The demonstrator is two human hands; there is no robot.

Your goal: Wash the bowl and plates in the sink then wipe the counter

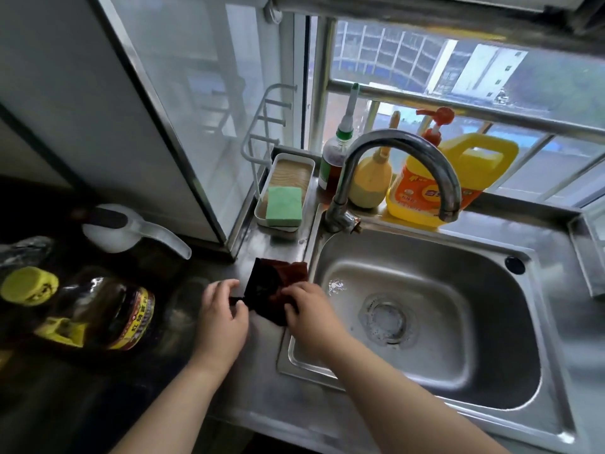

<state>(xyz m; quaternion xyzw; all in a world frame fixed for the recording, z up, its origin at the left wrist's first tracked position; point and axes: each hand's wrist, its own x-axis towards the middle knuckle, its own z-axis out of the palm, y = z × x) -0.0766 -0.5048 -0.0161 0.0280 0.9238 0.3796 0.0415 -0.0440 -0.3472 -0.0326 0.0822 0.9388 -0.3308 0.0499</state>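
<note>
Both my hands are on the dark red cloth (276,290), which lies on the steel table (262,401) just left of the sink (425,417), one corner reaching the rim. My left hand (222,319) has a pinching grip on the cloth's near left edge, thumb and fingers closed on a dark tab of fabric. My right hand (307,312) has curled fingers on the right side of the cloth, closed on it near the sink rim. I judge the two-handed hold is for spreading or refolding the cloth into a flat pad before wiping, since a bunched cloth would smear rather than lift water. No bowl or plates are in view; the basin holds only a little water around the drain (386,319), so I judge the washing part done and the table wipe is the step in hand. The tap (399,165) shows no running stream. The green sponge (284,206) sits in its white tray (271,181) behind the cloth, clear of my work. On the windowsill stand the yellow soap jug (458,178) and a small bottle (335,158). To my left, on the dark part of the table, sit a sauce jar (114,316) and a white scoop (131,231); these may need wiping around.
</note>
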